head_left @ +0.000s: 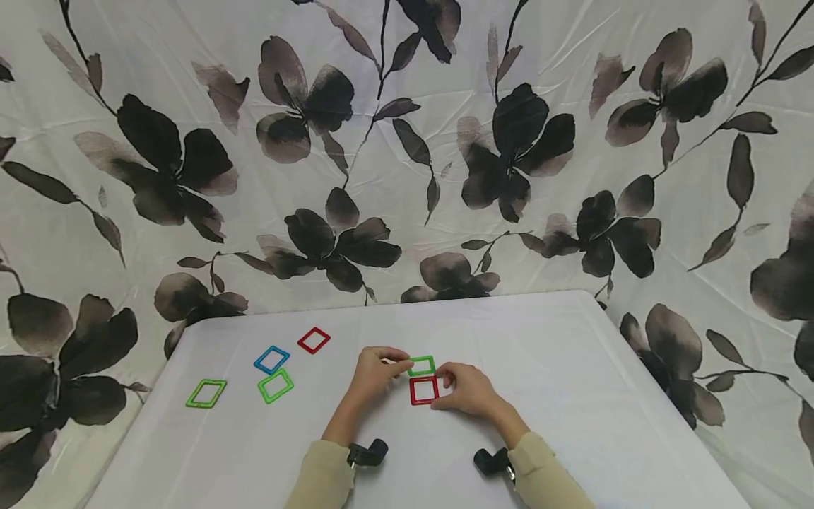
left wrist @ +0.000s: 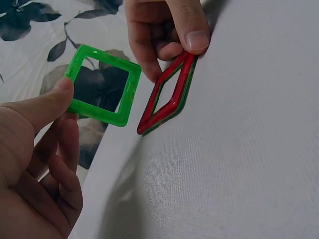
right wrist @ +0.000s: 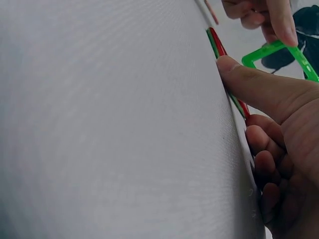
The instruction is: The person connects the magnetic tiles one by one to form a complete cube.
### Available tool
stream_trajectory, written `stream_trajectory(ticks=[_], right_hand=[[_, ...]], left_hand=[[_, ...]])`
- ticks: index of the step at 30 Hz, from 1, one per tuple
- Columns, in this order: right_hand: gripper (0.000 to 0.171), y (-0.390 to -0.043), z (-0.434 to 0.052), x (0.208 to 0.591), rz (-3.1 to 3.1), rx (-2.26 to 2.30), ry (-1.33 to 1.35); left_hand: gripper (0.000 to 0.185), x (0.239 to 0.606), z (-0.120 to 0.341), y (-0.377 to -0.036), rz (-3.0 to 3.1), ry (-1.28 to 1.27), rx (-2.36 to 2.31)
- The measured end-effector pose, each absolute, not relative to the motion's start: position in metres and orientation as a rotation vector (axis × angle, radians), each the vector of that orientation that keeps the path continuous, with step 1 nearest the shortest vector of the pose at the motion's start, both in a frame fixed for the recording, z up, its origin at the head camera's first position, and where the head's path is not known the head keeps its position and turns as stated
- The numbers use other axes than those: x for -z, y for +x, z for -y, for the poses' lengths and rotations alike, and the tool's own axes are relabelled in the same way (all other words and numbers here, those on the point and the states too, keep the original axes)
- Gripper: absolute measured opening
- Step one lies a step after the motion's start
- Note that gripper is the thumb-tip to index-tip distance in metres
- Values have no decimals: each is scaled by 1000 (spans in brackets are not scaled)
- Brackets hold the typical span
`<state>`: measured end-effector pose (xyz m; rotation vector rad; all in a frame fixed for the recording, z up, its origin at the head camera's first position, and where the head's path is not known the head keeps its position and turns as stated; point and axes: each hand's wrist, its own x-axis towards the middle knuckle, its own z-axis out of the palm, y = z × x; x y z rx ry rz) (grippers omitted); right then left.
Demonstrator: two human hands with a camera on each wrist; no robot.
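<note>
Person at the white table [head_left: 572, 367], both hands working mid-table near the front edge. Left hand [head_left: 375, 371] pinches a green square frame [head_left: 422, 365] by one edge, thumb and fingertip curled onto it; left wrist view shows the thumb [left wrist: 47, 102] on its near edge and the frame lifted, tilted off the surface. Right hand [head_left: 467, 389] holds a red square frame [head_left: 424, 390] lying flat on the table, thumb on its side edge, the other fingers curled around the far side. In the wrist views a green layer shows directly under the red frame [left wrist: 167, 94], so it looks like red stacked on a second green piece; can't tell if they're joined. From the head view the green frame sits just behind the red one, edges very close; can't tell if touching. Off to the left, well apart from the hands: another red frame [head_left: 314, 340], a blue frame [head_left: 271, 359], a green frame beside the blue [head_left: 275, 385], and a further green frame [head_left: 206, 393] nearest the left table edge. All four lie flat. Floral black-and-white cloth [head_left: 407, 141] hangs behind and around the table.
</note>
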<state>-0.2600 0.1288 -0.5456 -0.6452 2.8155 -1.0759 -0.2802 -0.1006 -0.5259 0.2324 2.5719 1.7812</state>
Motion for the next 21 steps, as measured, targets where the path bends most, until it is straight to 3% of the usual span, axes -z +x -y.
stream_trajectory(ticks=[21], right_hand=[[50, -258, -128, 543, -2806, 1095, -653]], left_hand=[[9, 531, 96, -281, -2604, 256, -1737]])
